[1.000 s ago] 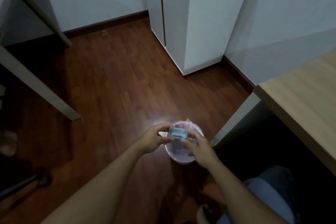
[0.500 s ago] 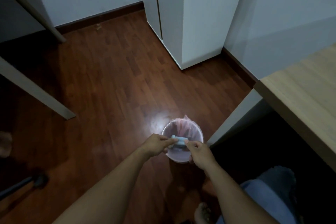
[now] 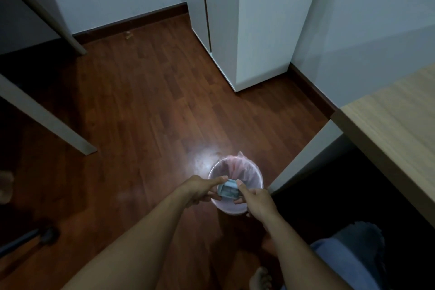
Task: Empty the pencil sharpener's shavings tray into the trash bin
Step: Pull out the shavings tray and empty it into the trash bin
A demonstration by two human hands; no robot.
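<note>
A small light-blue shavings tray [image 3: 227, 190] hangs over the mouth of a round trash bin [image 3: 251, 172] lined with a pink plastic bag. My left hand [image 3: 200, 189] pinches the tray's left end and my right hand [image 3: 255, 198] pinches its right end. The tray's open side faces up towards me, and brownish shavings show inside it. The bin stands on the dark wooden floor, just below both hands.
A light wooden desk [image 3: 395, 129] fills the right side, its grey side panel [image 3: 310, 155] close to the bin. A white cabinet [image 3: 254, 30] stands at the back. Grey furniture legs [image 3: 47, 122] slant at left. My bare foot [image 3: 260, 278] and blue-clad knee [image 3: 348, 256] are below.
Both hands moved down with the tray, closer over the bin's mouth. The tray tipped away half a second ago and now shows its open side with shavings again.
</note>
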